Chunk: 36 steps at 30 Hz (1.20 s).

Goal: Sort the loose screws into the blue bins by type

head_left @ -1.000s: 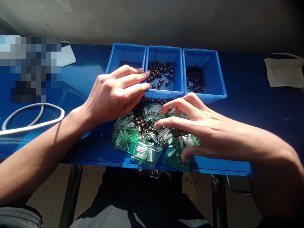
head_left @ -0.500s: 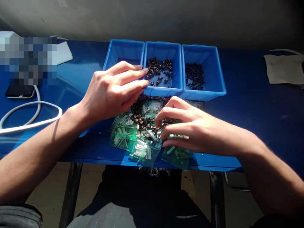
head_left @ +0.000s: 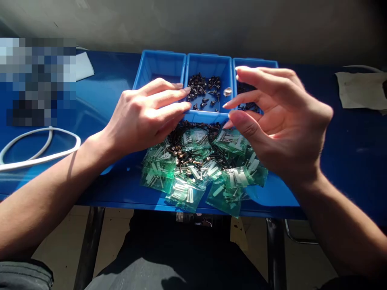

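My left hand (head_left: 148,112) rests with outstretched fingers on the front rims of the left blue bin (head_left: 163,66) and the middle blue bin (head_left: 208,66). Over the middle and right bins, my right hand (head_left: 281,117) is raised with its fingers apart. A small shiny screw-like piece (head_left: 227,92), blurred, appears in mid-air just off those fingertips. Dark hex-head screws (head_left: 198,86) lie in the middle bin. In front of the bins spreads a pile of loose screws (head_left: 178,153) and green plastic packets (head_left: 187,195) holding white plugs and screws.
Behind my right hand is the right blue bin (head_left: 256,63), with dark screws partly hidden. A white cable (head_left: 39,131) loops across the blue table (head_left: 109,189) at left, near a blurred-out area. Brown paper (head_left: 359,90) lies at far right. A grey wall stands behind.
My right hand has risen from the pile to the bins, and its fingers have spread. A small piece now shows in the air by its fingertips. My left hand stays in place.
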Each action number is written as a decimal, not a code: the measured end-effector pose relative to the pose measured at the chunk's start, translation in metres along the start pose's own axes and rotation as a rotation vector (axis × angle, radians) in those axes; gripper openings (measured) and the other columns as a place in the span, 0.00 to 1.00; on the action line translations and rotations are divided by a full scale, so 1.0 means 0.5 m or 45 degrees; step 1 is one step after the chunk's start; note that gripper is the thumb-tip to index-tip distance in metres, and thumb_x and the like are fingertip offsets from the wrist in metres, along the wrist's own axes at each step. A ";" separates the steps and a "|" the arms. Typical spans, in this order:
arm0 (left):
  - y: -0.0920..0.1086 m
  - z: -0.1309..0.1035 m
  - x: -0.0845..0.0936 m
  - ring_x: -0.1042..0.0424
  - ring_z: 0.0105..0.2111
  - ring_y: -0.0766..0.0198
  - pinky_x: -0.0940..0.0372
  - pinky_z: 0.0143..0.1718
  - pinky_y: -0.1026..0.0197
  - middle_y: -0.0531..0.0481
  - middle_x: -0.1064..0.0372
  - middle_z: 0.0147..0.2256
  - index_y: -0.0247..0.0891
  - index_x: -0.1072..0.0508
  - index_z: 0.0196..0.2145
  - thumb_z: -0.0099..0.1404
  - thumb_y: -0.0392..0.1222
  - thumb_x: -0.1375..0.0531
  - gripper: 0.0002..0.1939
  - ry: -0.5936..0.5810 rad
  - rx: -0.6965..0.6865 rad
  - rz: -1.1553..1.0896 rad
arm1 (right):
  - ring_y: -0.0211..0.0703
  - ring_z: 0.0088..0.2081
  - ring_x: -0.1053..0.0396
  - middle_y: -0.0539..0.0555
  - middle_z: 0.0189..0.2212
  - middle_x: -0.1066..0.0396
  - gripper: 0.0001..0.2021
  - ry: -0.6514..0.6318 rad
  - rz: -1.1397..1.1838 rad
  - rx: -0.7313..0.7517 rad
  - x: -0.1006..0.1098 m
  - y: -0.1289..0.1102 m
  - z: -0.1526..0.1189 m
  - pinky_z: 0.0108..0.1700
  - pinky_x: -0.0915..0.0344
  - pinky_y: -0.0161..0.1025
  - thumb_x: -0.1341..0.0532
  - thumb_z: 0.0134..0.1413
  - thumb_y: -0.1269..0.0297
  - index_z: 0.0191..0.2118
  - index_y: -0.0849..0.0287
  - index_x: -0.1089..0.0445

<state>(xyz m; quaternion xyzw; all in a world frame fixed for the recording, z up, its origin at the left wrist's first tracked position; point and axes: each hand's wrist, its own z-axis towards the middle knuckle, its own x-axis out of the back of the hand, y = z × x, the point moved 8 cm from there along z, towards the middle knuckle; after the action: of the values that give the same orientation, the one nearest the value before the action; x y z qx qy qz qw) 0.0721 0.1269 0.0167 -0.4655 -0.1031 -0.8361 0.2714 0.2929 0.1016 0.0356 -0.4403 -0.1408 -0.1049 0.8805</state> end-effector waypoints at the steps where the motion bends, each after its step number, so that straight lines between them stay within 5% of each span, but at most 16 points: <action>1: 0.000 0.000 -0.001 0.19 0.64 0.49 0.14 0.50 0.46 0.48 0.20 0.64 0.46 0.20 0.61 0.83 0.41 0.39 0.13 -0.007 -0.003 0.001 | 0.45 0.50 0.19 0.58 0.61 0.25 0.21 -0.071 -0.066 0.077 -0.008 -0.008 -0.002 0.43 0.14 0.45 0.27 0.70 0.67 0.65 0.48 0.19; 5: 0.000 -0.002 -0.003 0.19 0.64 0.50 0.14 0.51 0.46 0.49 0.21 0.64 0.46 0.20 0.61 0.83 0.41 0.39 0.14 -0.023 -0.022 0.021 | 0.45 0.44 0.21 0.55 0.46 0.18 0.11 -0.581 -0.335 0.554 -0.078 -0.049 -0.042 0.44 0.17 0.48 0.30 0.73 0.69 0.57 0.54 0.18; 8: -0.002 -0.003 -0.004 0.20 0.64 0.49 0.15 0.51 0.44 0.48 0.21 0.64 0.46 0.21 0.62 0.84 0.41 0.41 0.14 -0.030 -0.025 0.028 | 0.43 0.38 0.24 0.53 0.42 0.16 0.08 -0.751 -0.473 0.675 -0.113 -0.046 -0.069 0.40 0.20 0.46 0.35 0.77 0.69 0.56 0.57 0.21; 15: 0.000 -0.002 -0.004 0.19 0.63 0.49 0.15 0.52 0.45 0.48 0.21 0.64 0.46 0.21 0.62 0.84 0.41 0.40 0.14 -0.031 -0.036 0.049 | 0.42 0.40 0.21 0.54 0.42 0.16 0.09 -0.626 -0.488 0.635 -0.104 -0.050 -0.063 0.42 0.21 0.43 0.35 0.75 0.76 0.53 0.59 0.20; 22: 0.000 -0.004 -0.001 0.18 0.62 0.46 0.16 0.52 0.45 0.46 0.20 0.64 0.44 0.22 0.63 0.83 0.41 0.39 0.15 0.001 -0.081 0.029 | 0.40 0.39 0.20 0.51 0.38 0.18 0.05 -0.507 0.181 0.022 -0.067 -0.014 -0.020 0.39 0.19 0.41 0.29 0.69 0.72 0.40 0.55 0.17; 25: -0.007 -0.004 -0.005 0.20 0.64 0.47 0.16 0.55 0.43 0.48 0.21 0.65 0.48 0.21 0.64 0.83 0.41 0.38 0.15 -0.034 -0.012 -0.026 | 0.43 0.44 0.17 0.53 0.46 0.16 0.08 -0.270 0.224 -0.086 -0.044 0.007 -0.010 0.45 0.14 0.43 0.26 0.67 0.73 0.47 0.54 0.13; 28: -0.005 -0.003 -0.006 0.20 0.65 0.48 0.15 0.55 0.42 0.49 0.22 0.65 0.49 0.21 0.63 0.84 0.42 0.39 0.15 -0.054 0.013 -0.013 | 0.51 0.62 0.18 0.54 0.65 0.21 0.25 -0.125 0.244 -0.121 -0.026 0.015 -0.008 0.61 0.14 0.50 0.28 0.69 0.75 0.66 0.45 0.18; 31: 0.001 -0.002 -0.004 0.19 0.64 0.48 0.14 0.52 0.42 0.49 0.21 0.65 0.48 0.22 0.62 0.84 0.41 0.40 0.14 -0.046 0.008 0.035 | 0.56 0.69 0.24 0.57 0.69 0.25 0.26 -0.230 -0.032 0.045 -0.024 -0.004 -0.004 0.64 0.17 0.53 0.30 0.70 0.74 0.68 0.45 0.20; 36: 0.002 -0.002 -0.004 0.19 0.65 0.49 0.14 0.53 0.44 0.50 0.21 0.65 0.49 0.21 0.61 0.84 0.40 0.40 0.13 -0.050 0.019 0.046 | 0.48 0.46 0.23 0.57 0.48 0.15 0.15 -0.753 -0.285 0.519 -0.050 -0.033 -0.024 0.46 0.20 0.51 0.31 0.72 0.71 0.60 0.57 0.17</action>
<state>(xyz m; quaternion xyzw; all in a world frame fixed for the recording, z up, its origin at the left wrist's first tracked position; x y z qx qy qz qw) 0.0728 0.1266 0.0144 -0.4817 -0.1063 -0.8209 0.2878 0.2662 0.0836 0.0326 -0.2490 -0.4543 -0.0386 0.8545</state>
